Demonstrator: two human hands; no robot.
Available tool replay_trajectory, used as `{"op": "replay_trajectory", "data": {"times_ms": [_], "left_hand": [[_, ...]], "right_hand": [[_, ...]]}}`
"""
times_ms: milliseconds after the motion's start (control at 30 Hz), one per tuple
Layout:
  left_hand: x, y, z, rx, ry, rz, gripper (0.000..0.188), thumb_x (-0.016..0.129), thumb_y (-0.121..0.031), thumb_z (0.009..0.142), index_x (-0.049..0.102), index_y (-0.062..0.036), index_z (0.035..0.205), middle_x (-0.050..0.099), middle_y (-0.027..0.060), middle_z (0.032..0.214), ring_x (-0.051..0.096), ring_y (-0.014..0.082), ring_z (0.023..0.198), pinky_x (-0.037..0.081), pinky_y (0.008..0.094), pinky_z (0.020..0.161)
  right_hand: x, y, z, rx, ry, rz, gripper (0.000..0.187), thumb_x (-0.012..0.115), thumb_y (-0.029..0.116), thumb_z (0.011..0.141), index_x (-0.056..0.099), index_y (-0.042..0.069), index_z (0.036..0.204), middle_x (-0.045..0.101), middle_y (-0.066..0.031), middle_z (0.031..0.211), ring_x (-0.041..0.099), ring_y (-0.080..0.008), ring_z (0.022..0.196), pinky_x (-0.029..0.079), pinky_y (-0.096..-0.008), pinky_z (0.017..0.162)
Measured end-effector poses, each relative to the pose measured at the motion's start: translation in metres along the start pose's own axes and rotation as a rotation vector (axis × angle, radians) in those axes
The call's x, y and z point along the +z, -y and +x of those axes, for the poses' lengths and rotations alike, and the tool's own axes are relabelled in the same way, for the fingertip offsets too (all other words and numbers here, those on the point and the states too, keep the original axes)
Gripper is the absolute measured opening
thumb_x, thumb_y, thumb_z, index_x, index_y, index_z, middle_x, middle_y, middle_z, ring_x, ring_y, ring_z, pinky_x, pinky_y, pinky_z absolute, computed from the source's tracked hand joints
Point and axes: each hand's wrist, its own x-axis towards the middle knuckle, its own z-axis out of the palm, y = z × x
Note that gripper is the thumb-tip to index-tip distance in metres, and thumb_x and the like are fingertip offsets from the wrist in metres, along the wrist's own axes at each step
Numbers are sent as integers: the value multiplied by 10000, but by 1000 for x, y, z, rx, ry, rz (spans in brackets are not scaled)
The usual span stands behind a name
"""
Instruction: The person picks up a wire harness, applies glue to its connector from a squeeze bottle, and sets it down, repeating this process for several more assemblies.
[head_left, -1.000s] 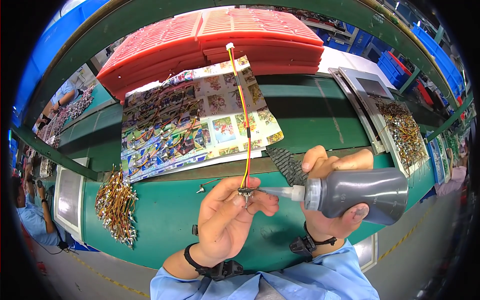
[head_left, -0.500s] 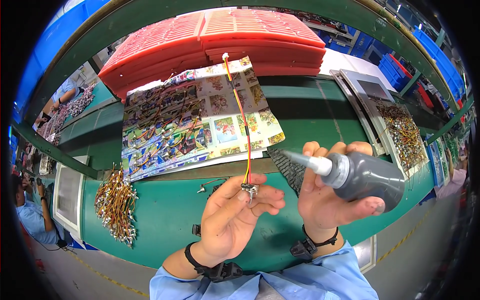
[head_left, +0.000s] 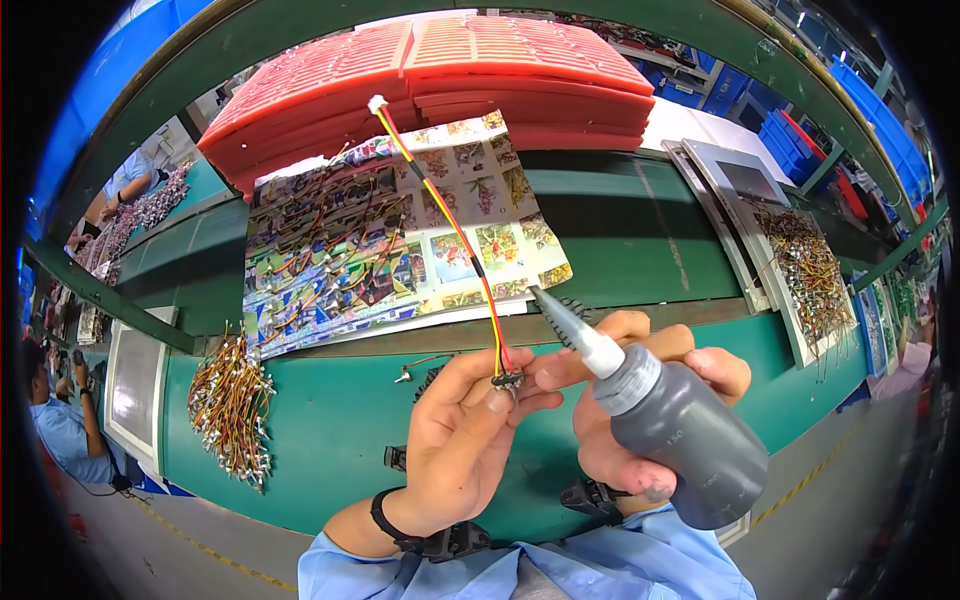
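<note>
Green surface: the bench (head_left: 330,440) had a dark green top, and a raised green strip ran across it behind the hands.
Room: it looked like a workshop; blue crates (head_left: 870,130) stood at the far right, and another person in a light blue shirt (head_left: 60,430) sat at the left edge.
Red trays: a stack of flat red plastic trays (head_left: 480,70) lay at the back of the bench.
Printed sheet: a large paper sheet with many small colourful pictures (head_left: 400,240) lay in front of the trays, and loose wires were spread on its left part.
Wire bundles: one heap of red-yellow wires (head_left: 230,410) lay on the bench at the left; another heap (head_left: 805,270) lay on a grey flat tray at the right.
Left hand: the left hand (head_left: 460,440) pinched a small connector (head_left: 507,380) between thumb and fingertips, so its grip was closed on that piece.
Wire: a thin red, yellow and black wire (head_left: 450,220) rose from the connector up to a small white plug over the trays.
Right hand: the right hand (head_left: 640,400) was clenched around a dark grey squeeze bottle (head_left: 690,440).
Bottle: it was tilted, its white nozzle pointing up and left, with the tip beside the wire and above the connector.
Wrists: a black band sat on each wrist, above light blue sleeves.
</note>
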Motion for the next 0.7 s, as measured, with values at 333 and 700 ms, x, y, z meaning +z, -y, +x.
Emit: {"op": "replay_trajectory", "data": {"times_ms": [333, 700], "left_hand": [[3, -2, 1, 17, 10, 7, 338, 443, -106, 985, 436, 42, 1288, 550, 163, 1249, 545, 267, 1164, 429, 471, 1005], [1, -1, 0, 22, 10, -4, 338, 439, -105, 985, 433, 46, 1287, 549, 168, 1248, 550, 264, 1159, 428, 470, 1013]], "right_hand": [[-4, 2, 0, -25, 158, -153, 815, 730, 538, 777, 312, 59, 1286, 591, -138, 864, 616, -300, 714, 476, -413, 726], [-2, 3, -1, 30, 146, -80, 833, 819, 438, 710, 323, 58, 1262, 594, -143, 888, 624, -263, 770, 480, -436, 771]]}}
